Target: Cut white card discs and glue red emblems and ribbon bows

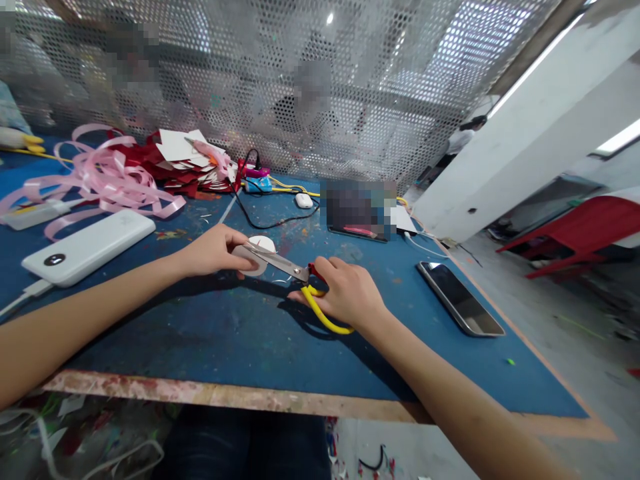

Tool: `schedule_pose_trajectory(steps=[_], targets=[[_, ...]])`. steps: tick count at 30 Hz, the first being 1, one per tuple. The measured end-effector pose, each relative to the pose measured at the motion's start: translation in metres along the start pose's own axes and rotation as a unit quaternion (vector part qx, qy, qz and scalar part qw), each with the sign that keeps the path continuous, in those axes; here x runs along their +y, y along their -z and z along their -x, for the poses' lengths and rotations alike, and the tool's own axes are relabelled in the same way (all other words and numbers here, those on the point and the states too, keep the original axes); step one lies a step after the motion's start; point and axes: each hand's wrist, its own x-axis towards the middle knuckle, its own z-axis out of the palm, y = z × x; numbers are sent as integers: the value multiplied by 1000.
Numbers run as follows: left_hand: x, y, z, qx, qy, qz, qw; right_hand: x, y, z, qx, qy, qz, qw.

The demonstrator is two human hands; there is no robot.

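Note:
My right hand (347,290) is closed around the handles of a pair of scissors (285,265), one handle yellow, the other red. Their blades point left and lie across a small pale disc-shaped piece (257,267) at my left hand. My left hand (215,250) pinches this piece between thumb and fingers, just above the table. Right behind it shows a white round piece (263,243), partly covered by the blades; whether the two are joined I cannot tell.
A white power bank (90,247) and pink ribbon (110,177) lie left. Behind are stacked red and white cards (190,157), a white earphone case (303,201) and a dark tablet-like device (357,235). A phone (460,299) rests right on the blue table (225,353). Perforated metal stands behind.

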Motion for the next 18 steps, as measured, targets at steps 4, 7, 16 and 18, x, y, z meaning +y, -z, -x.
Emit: schedule_pose_trajectory(steps=[4, 7, 16, 18], targets=[[1, 0, 0, -2, 1, 8, 1000, -1, 1, 0, -5, -1, -4, 1000], [0, 1, 0, -1, -1, 2, 1000, -1, 0, 0, -3, -5, -4, 1000], [-3, 6, -2, -7, 7, -62, 998, 1, -2, 0, -12, -6, -1, 1000], [-3, 6, -2, -4, 5, -67, 998, 1, -2, 0, -11, -5, -5, 1000]])
